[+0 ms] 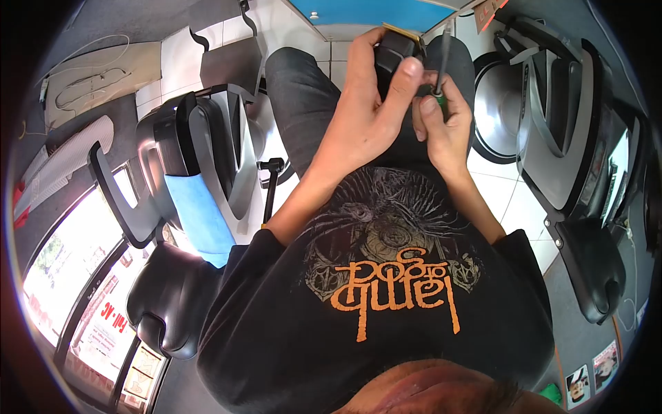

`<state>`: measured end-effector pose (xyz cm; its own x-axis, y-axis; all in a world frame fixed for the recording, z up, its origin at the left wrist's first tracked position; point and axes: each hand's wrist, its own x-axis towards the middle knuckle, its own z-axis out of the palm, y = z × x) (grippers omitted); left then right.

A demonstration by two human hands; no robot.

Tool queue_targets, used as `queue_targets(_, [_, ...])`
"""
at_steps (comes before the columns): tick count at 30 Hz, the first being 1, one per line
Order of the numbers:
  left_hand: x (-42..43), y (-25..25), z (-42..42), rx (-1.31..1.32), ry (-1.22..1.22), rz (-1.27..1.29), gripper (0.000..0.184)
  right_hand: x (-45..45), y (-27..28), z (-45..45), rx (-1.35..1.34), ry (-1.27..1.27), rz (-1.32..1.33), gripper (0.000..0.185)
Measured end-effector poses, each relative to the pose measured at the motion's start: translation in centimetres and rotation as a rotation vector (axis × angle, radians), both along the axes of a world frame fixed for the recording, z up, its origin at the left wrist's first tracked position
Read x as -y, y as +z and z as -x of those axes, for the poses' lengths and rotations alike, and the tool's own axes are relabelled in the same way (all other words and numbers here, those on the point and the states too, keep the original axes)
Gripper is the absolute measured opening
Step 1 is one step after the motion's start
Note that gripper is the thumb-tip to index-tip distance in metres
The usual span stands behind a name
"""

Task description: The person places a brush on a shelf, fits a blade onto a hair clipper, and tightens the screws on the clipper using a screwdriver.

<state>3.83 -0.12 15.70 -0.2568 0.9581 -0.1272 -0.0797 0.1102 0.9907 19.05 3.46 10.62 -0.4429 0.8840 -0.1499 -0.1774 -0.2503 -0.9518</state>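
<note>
My left hand (369,114) is wrapped around a black hair clipper (394,58) with a gold-coloured blade edge at its top. The thumb presses on the clipper's near side. My right hand (445,117) closes on a screwdriver (446,58) just beside it. Its green handle lies between the thumb and fingers, and its metal shaft points away from me. Fingertips of the right hand are close to the clipper; whether they touch it I cannot tell. Both hands are above my lap, over dark trousers (296,86).
Black and grey barber chairs stand on both sides, a left chair (231,152) and a right chair (562,145). A blue cloth (200,214) hangs over the left one. Ahead is a blue panel (379,12). White floor tiles (493,190) show between them.
</note>
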Motion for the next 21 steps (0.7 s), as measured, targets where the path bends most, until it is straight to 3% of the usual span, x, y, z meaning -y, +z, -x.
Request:
queue_targets(4, [-0.1,-1.4,0.2,0.047,0.139,0.091,0.065,0.0,-1.5,0.3,0.127,-0.029,-0.145,0.041])
queue_targets(7, [-0.3,-2.4,0.2,0.153,0.188,-0.021,0.064,0.2,-2.3,1.0,0.105,-0.049,-0.233,0.055])
queue_targets(10, [-0.7,-2.5,0.5,0.077,0.203,-0.041,0.058,0.0,-1.7,0.1,0.244,0.091,-0.180,0.066])
queue_targets(14, [-0.9,-4.3,1.7,0.019,0.202,-0.103,0.053,0.2,-1.0,-0.2,0.122,0.135,-0.167,0.070])
queue_targets(16, [-0.9,-3.9,2.6,0.261,0.174,-0.045,0.057,0.8,0.2,-0.4,0.042,0.155,-0.031,0.071])
queue_targets(18, [-1.6,-3.0,2.2,0.482,0.193,0.015,0.075,1.1,2.0,-0.6,-0.028,0.181,0.037,0.070])
queue_targets(21, [-1.6,-4.5,3.8,0.505,-0.098,-0.104,0.079,1.4,4.0,-0.7,-0.069,0.219,0.115,0.070])
